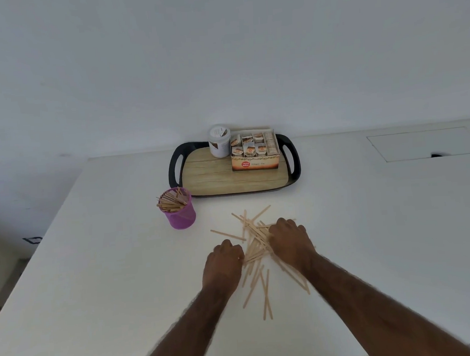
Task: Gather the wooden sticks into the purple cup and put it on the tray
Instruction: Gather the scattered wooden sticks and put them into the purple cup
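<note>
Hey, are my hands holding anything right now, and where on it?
Both hands hold wooden sticks: the right hand curls over the pile's middle, the left hand grips stick ends at its left edge. The purple cup is untouched.

A white table [95,271] is seen, set against a pale wall. At its far middle a tray [172,171] with black handles and a wood-grain floor is laid flat. A purple mesh cup [183,217] is stood upright on the tabletop near the tray's near left corner; whether the two touch cannot be told. Loose wooden sticks [253,243] are strewn in a crossed heap on the bare top, nearer than the tray and to the right of the cup. At the far right, what appears to be a flush rectangular panel [426,143] is let into the surface.
</note>
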A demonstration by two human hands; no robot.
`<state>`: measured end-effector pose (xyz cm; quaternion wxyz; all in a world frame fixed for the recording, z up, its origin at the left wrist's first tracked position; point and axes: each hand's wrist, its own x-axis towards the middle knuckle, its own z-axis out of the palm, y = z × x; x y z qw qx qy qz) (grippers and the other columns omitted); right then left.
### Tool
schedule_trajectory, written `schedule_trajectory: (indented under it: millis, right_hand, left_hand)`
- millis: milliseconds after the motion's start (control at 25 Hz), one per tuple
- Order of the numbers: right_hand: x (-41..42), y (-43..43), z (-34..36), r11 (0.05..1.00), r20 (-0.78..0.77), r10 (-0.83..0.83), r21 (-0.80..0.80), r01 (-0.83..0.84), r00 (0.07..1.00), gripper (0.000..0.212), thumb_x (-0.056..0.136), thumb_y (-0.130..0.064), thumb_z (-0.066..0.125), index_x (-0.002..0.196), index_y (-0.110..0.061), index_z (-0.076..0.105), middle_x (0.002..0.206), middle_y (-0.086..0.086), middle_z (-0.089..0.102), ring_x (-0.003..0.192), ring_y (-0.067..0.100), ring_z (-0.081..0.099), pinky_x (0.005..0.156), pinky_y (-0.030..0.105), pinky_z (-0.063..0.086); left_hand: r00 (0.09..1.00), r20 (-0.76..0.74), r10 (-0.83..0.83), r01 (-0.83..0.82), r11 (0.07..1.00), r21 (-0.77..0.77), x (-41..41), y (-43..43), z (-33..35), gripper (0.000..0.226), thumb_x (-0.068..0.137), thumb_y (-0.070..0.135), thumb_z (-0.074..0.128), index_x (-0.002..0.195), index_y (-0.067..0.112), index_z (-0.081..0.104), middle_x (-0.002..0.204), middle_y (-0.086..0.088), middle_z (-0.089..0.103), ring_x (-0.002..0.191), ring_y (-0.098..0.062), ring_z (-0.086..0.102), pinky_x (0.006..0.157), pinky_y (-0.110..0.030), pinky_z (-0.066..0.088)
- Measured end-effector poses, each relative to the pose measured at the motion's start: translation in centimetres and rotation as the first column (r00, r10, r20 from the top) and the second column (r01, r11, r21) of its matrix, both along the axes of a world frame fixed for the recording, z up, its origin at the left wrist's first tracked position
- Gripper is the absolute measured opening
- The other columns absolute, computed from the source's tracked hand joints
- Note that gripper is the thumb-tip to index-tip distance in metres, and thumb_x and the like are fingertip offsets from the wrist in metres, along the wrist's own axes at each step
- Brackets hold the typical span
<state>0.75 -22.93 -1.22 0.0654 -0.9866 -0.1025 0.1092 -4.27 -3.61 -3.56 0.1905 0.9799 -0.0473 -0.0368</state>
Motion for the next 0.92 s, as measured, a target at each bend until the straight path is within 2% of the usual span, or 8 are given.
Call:
schedule_trajectory:
  millis: [120,200,320,400,480,680,840,920]
  right_hand:
    - [0.4,0.5,0.0,1.000,-0.118,0.004,0.022,-0.001,0.993,0.064,0.092,-0.066,0.046,0.128,-0.013,0.057,0.124,0.008,0.051,0.118,0.027,0.047,0.098,0.050,0.039]
    - [0.4,0.9,0.1,0.998,-0.117,0.061,-0.016,-0.063,0.991,0.073,0.087,-0.073,0.049,0.130,-0.014,0.055,0.126,0.008,0.050,0.117,0.027,0.046,0.098,0.051,0.038]
    - [0.0,1.0,-0.5,0.988,-0.053,0.155,-0.010,-0.156,0.986,0.064,0.087,-0.067,0.055,0.126,-0.017,0.054,0.125,0.007,0.049,0.118,0.027,0.047,0.098,0.050,0.037]
    - [-0.2,1.0,-0.6,0.992,-0.037,0.128,0.010,-0.128,0.991,0.069,0.084,-0.066,0.061,0.130,-0.016,0.051,0.126,0.005,0.049,0.119,0.027,0.047,0.097,0.049,0.038]
    - [-0.1,1.1,-0.3,0.997,-0.068,0.076,-0.011,-0.077,0.995,0.077,0.079,-0.066,0.067,0.132,-0.013,0.049,0.127,0.006,0.048,0.119,0.027,0.047,0.097,0.049,0.039]
    - [-0.3,1.4,-0.1,0.986,-0.020,0.153,-0.058,-0.154,0.988,0.038,0.092,-0.032,0.062,0.125,-0.013,0.056,0.123,0.009,0.050,0.119,0.028,0.048,0.097,0.047,0.041]
    - [-0.6,1.4,0.0,0.995,-0.035,0.075,-0.059,-0.077,0.997,0.045,0.091,-0.037,0.064,0.126,-0.012,0.055,0.125,0.008,0.049,0.119,0.028,0.048,0.097,0.047,0.040]
    - [-0.6,1.5,0.0,0.993,-0.022,0.079,-0.090,-0.080,0.997,0.036,0.093,-0.032,0.062,0.122,-0.012,0.058,0.126,0.009,0.051,0.118,0.028,0.049,0.096,0.046,0.040]
  left_hand:
    - [0.999,-0.006,-0.034,0.033,0.999,-0.007,0.2,0.2,-0.3,0.017,0.095,0.032,0.063,0.110,0.030,0.070,0.114,0.008,0.060,0.103,-0.013,0.055,0.092,-0.029,0.048]
    - [0.997,-0.012,-0.074,0.074,0.997,0.020,0.3,0.3,-0.4,0.019,0.094,0.036,0.064,0.112,0.032,0.069,0.116,0.009,0.060,0.105,-0.014,0.055,0.094,-0.030,0.047]
    - [0.996,0.021,-0.089,0.089,0.996,0.023,0.5,0.2,-0.5,0.015,0.096,0.028,0.062,0.109,0.031,0.070,0.113,0.008,0.062,0.102,-0.014,0.056,0.089,-0.028,0.044]
    - [0.995,0.037,-0.090,0.089,0.996,0.027,0.9,0.2,-0.4,0.015,0.095,0.026,0.063,0.108,0.029,0.071,0.113,0.007,0.062,0.101,-0.014,0.057,0.086,-0.028,0.045]
    - [0.996,0.038,-0.081,0.080,0.996,0.027,1.4,0.2,-0.3,0.024,0.093,0.025,0.064,0.116,0.027,0.067,0.117,0.005,0.059,0.104,-0.017,0.057,0.088,-0.030,0.048]
    - [0.989,0.008,-0.145,0.143,0.983,0.114,2.7,0.1,0.2,0.051,0.093,0.024,0.061,0.143,0.026,0.049,0.138,-0.002,0.048,0.121,-0.025,0.049,0.098,-0.039,0.046]
    - [0.982,-0.012,-0.189,0.188,0.968,0.166,3.5,-0.3,0.5,0.055,0.093,0.023,0.058,0.147,0.026,0.046,0.143,-0.002,0.048,0.127,-0.027,0.044,0.102,-0.041,0.041]
    - [0.981,-0.014,-0.195,0.194,0.963,0.186,3.6,-0.6,0.7,0.050,0.094,0.020,0.055,0.144,0.026,0.051,0.137,-0.003,0.052,0.124,-0.027,0.046,0.101,-0.041,0.042]
